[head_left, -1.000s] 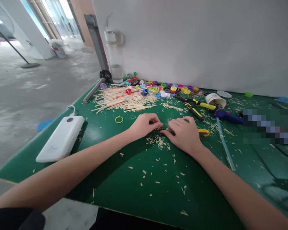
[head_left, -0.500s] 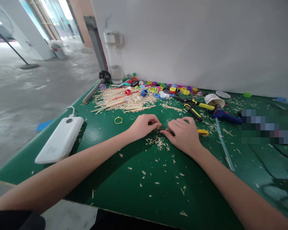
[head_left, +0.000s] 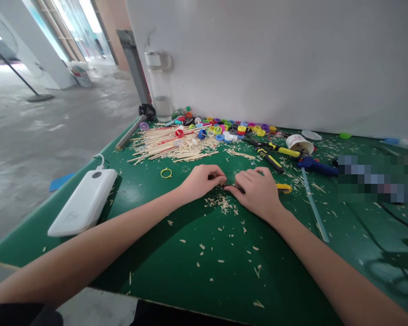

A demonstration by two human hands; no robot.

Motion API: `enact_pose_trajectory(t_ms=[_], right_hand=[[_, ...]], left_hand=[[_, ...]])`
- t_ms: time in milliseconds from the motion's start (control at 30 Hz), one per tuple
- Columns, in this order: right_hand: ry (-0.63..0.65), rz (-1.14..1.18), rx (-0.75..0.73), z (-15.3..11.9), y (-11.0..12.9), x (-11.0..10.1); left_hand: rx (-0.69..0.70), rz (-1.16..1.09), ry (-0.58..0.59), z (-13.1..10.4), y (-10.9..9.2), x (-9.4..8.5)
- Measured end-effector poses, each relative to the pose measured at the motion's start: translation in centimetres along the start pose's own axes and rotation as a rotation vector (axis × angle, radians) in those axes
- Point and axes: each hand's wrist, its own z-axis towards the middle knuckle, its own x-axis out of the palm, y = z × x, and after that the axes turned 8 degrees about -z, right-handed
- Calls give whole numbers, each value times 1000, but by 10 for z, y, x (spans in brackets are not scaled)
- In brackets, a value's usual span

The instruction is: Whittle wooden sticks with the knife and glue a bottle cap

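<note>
My right hand (head_left: 258,192) is wrapped round a yellow-handled utility knife (head_left: 284,187), whose back end sticks out to the right of the palm. A dark, thin part, probably its blade, shows between my hands by the right thumb. The fingertips of my left hand (head_left: 206,180) are pinched together beside it, on something too small and hidden to name. Below both hands lies a little heap of pale wood shavings (head_left: 224,204) on the green tabletop (head_left: 177,258).
Thin wooden sticks (head_left: 159,140) and coloured bottle caps (head_left: 221,130) crowd the back. Yellow-black pliers (head_left: 270,159), a tipped paper cup (head_left: 299,144), a blue glue gun (head_left: 318,166) and a clear glue stick (head_left: 314,206) lie right. A white power bank (head_left: 85,201) and yellow ring (head_left: 166,173) lie left.
The view has shifted slightly, so everything sits a little lower and further left. Both hands keep nearly the same pose and grip.
</note>
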Motion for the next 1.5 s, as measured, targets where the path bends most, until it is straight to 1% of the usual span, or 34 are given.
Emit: enact_pose_trajectory(t_ms=[200, 367, 533, 700, 900, 1067, 1200, 1400, 1500], right_hand=[[63, 34, -18, 3, -2, 2], [23, 21, -9, 1, -2, 0], [61, 25, -19, 1, 0, 0], [39, 22, -10, 0, 0, 0], [55, 29, -19, 1, 0, 0], [28, 19, -18, 2, 0, -2], [55, 26, -26, 3, 1, -2], [0, 1, -12, 2, 2, -3], [25, 3, -23, 2, 1, -2]], left_hand=[[18, 13, -1, -1, -2, 0], [14, 11, 4, -1, -2, -1], [20, 1, 23, -1, -2, -1], [25, 8, 21, 0, -1, -1], [37, -7, 30, -2, 0, -1], [32, -13, 36, -2, -2, -2], [30, -17, 55, -2, -3, -2], [10, -32, 54, -2, -5, -2], [18, -23, 60, -2, -6, -2]])
